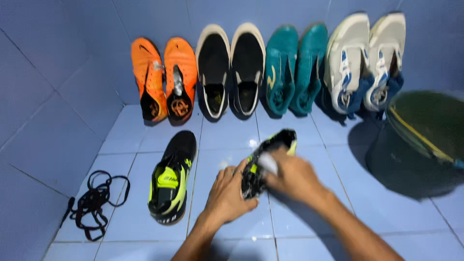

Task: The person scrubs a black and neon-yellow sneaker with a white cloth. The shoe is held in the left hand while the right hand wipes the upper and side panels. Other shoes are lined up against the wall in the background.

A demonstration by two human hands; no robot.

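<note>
- My left hand has its grip closed around the lower end of a black and neon-yellow shoe, fingers wrapped over its side.
- My right hand presses a small white cloth onto the same shoe, grip closed on the cloth; thumb side touches the shoe's middle.
- The shoe is tilted on its side between both hands, its far end poking out past my fingers, over the blue tiled floor.
- Its matching shoe lies flat on the floor just left of my left hand, not touched.
- Black laces sit in a loose heap further left, well apart.
- Along the wall: orange pair, black slip-on pair, teal pair, white and blue pair, all leaning upright.
- Dark green bucket at right, near my right forearm.
</note>
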